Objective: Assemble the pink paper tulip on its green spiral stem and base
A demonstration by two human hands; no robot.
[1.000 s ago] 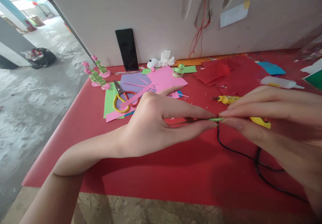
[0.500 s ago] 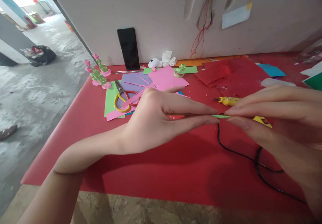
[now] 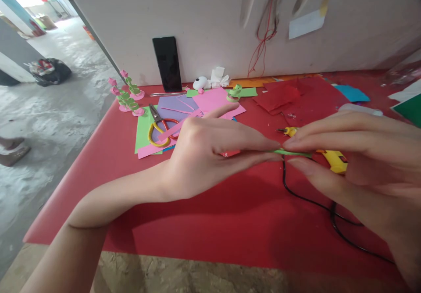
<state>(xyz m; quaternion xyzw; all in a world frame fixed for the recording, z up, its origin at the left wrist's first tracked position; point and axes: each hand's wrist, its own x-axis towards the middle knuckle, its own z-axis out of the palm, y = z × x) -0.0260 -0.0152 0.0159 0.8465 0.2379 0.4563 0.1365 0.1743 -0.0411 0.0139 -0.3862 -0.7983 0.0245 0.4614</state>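
My left hand pinches one end of a narrow green paper strip between thumb and fingers, above the red-covered table. From the right, my right hand meets the strip, its fingertips along the top and its thumb below. A small gap shows between that thumb and the strip, so the grip looks loose. Behind the right hand lies a yellow glue gun, partly hidden, and a black cord runs below it. Yellow-and-red-handled scissors rest on coloured paper beyond my left hand.
Pink paper flowers with green stems stand at the table's far left. A black phone leans on the wall. Pink paper, a curled green strip and red sheets lie at the back. Someone's foot shows on the floor.
My right thumb has parted slightly from the fingers, and more of the green strip shows. The right hand has shifted a little left. A foot has come into view at the left.
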